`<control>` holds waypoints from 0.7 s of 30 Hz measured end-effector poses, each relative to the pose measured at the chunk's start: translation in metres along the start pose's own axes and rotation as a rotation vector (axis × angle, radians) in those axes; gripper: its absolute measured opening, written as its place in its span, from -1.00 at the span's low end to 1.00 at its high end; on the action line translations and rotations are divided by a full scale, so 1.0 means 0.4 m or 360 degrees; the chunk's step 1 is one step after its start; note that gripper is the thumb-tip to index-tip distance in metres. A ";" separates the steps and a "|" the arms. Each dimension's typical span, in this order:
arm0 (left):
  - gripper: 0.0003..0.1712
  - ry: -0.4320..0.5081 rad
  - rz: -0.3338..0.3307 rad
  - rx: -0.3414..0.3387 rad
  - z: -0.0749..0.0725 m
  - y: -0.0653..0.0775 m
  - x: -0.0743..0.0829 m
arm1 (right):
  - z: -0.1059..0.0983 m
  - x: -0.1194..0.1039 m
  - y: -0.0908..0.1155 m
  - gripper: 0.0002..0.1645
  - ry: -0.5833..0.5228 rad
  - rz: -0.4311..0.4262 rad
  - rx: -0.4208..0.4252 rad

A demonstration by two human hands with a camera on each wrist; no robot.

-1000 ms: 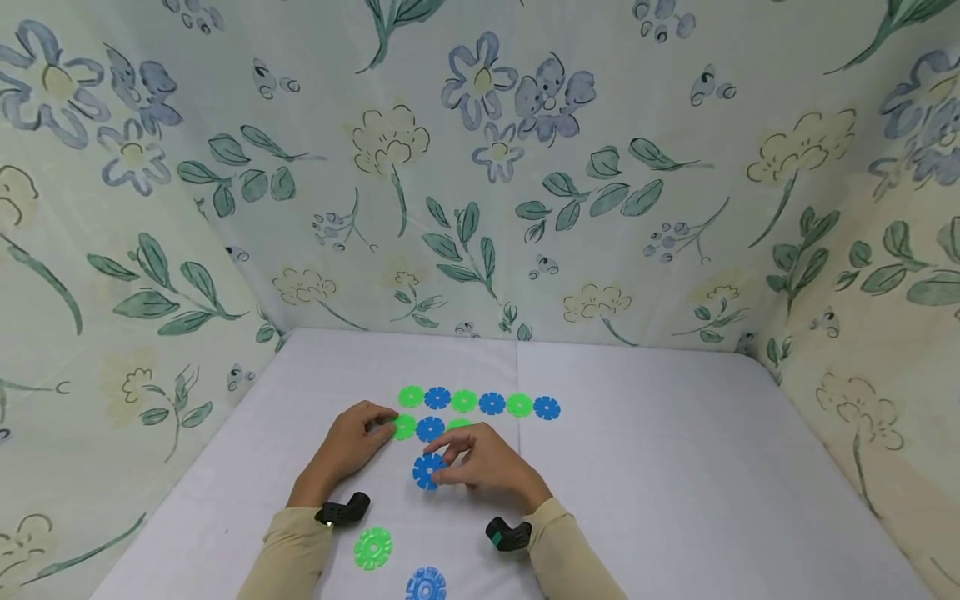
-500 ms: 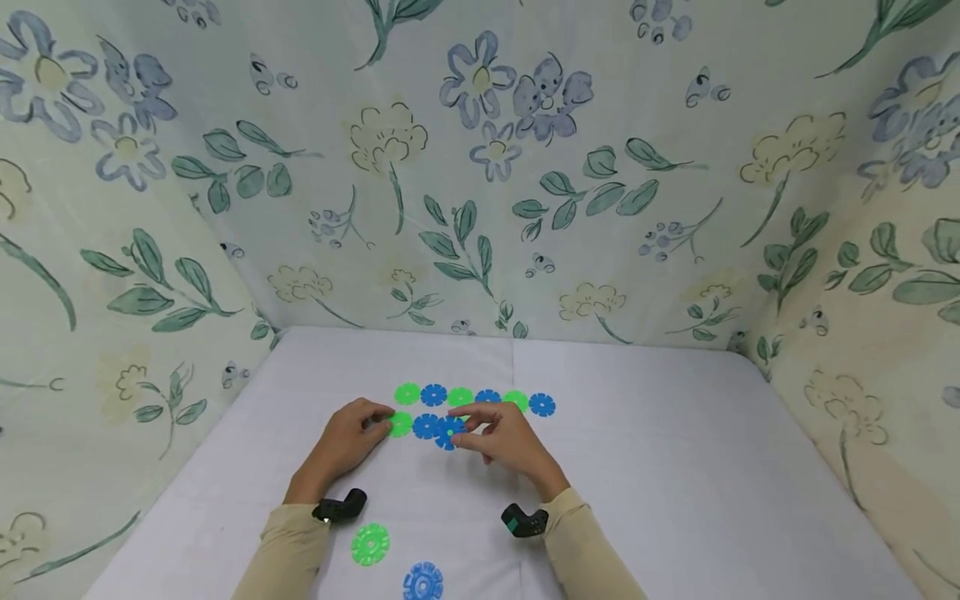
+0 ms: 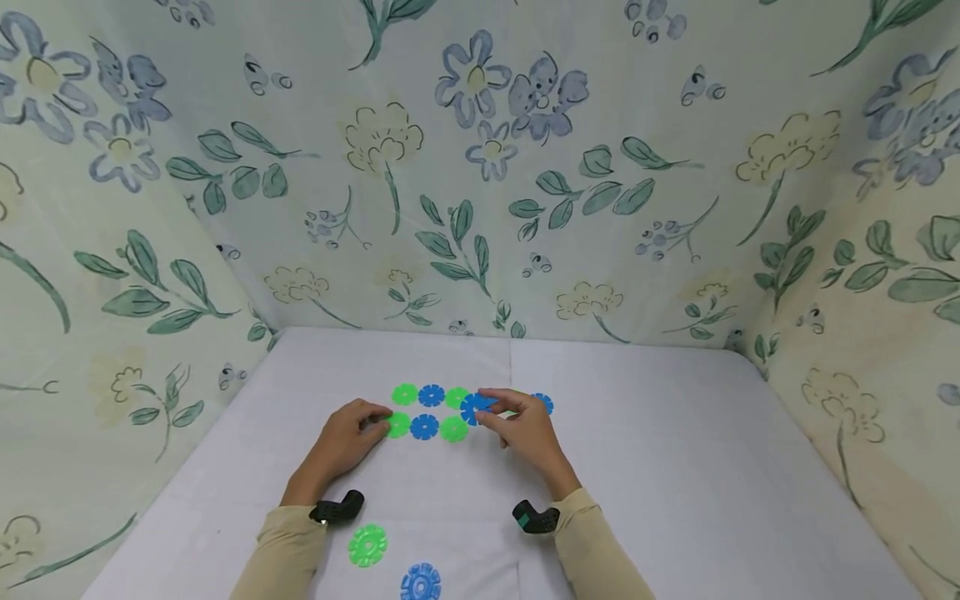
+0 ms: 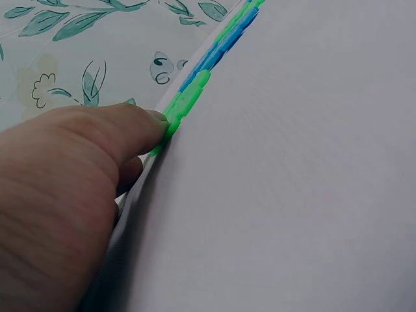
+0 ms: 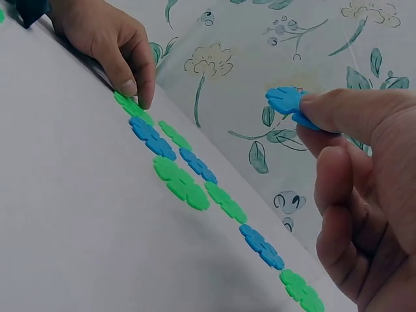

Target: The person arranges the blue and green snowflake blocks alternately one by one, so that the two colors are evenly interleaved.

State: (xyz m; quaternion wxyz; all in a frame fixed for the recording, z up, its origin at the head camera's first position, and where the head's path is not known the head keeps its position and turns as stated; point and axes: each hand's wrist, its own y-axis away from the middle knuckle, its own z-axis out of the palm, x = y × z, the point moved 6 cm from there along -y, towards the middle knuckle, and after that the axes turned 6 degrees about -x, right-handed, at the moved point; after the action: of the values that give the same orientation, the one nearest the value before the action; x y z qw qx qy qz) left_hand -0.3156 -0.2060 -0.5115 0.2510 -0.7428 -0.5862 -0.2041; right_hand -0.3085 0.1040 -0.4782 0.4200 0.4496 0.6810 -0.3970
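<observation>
My right hand (image 3: pixel 528 429) pinches a blue interlocking disc (image 5: pixel 284 101) between thumb and forefinger, raised above the table. In the head view this disc overlaps the back row. My left hand (image 3: pixel 350 440) has its thumb and finger at the edge of a green interlocking disc (image 5: pixel 133 107), the left end of the front row. Beside that one lie a blue disc (image 3: pixel 424 427) and a second green disc (image 3: pixel 453 430). Behind runs a longer row of alternating discs, from a green disc (image 3: pixel 405 395) to a blue disc (image 3: pixel 543 404), partly hidden by my right hand.
Nearer to me lie a loose green disc (image 3: pixel 367 546) and a loose blue disc (image 3: pixel 421 582). A white cloth (image 3: pixel 675 467) covers the table. Floral fabric (image 3: pixel 480 167) stands behind it and at both sides.
My right hand has carried the blue disc away from me and to the right, past the front row's third disc, which now shows fully. My left hand has stayed at its green disc.
</observation>
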 end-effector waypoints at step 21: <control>-0.75 0.0003 0.0056 0.0011 0.002 -0.005 -0.016 | 0.000 0.098 -0.006 -0.58 -0.0053 0.0190 0.0103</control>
State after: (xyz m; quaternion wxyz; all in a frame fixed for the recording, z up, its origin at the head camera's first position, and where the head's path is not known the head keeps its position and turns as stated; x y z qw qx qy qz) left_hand -0.3191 -0.2102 -0.5157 0.2577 -0.7518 -0.5736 -0.1983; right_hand -0.3204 0.1141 -0.5144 0.4395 0.4963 0.6327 -0.4004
